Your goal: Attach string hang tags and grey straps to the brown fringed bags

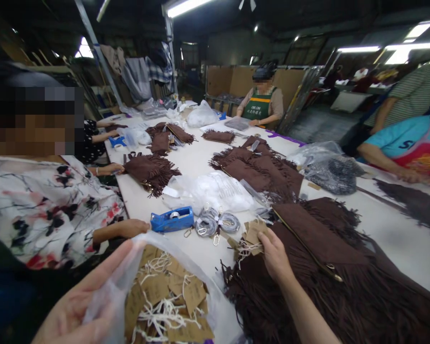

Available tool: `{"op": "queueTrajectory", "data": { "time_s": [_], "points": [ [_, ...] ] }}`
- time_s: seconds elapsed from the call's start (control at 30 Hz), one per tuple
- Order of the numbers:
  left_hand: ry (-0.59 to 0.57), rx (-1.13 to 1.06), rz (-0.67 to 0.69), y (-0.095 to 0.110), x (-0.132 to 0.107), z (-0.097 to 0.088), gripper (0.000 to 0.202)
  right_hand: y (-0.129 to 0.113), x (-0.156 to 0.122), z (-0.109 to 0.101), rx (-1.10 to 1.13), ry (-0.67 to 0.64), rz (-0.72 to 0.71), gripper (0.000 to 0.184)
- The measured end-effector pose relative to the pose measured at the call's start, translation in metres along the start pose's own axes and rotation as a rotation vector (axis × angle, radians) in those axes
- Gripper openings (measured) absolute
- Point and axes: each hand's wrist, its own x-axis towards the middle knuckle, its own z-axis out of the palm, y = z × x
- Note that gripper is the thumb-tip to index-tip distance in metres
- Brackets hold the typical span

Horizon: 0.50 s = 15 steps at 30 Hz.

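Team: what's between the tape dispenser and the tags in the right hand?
Coiled gray cords with metal clips, on the white table, between tape dispenser and tags; head view shows it.

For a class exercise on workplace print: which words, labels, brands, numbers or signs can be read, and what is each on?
"OMLUN", as best it reads: green apron; characters below it too blurred.
"S": blue shirt.
Too blurred: yellow marks on the red apron, print on the white bag.
Too small: print on the brown tags.
No number is readable.
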Motion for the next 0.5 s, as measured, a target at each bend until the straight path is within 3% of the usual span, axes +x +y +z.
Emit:
{"op": "queueTrajectory", "data": {
  "time_s": [0.07,0.13,0.27,0.37,0.5],
  "points": [
    [0.041,-0.006,-0.092,-0.002,0.000,0.018,0.081,-0.034,-0.019,0.005,0.273,0.026,0.071,0.048],
    [-0.004,-0.053,-0.120,-0.005,0.002,0.035,0.080,-0.072,-0.040,0.012,0.577,0.060,0.140,0.052],
    [-0.175,-0.161,-0.081,-0.020,0.013,0.063,0.086,-0.129,-0.082,0.026,0.743,0.125,0.086,0.051],
    [-0.265,-0.191,-0.035,-0.032,0.020,0.076,0.089,-0.135,-0.109,0.035,0.570,0.110,-0.090,0.035],
    [-0.328,-0.240,-0.003,-0.040,0.019,0.084,0.090,-0.106,-0.133,0.040,-0.064,-0.284,-0.482,0.033]
  ]
}}
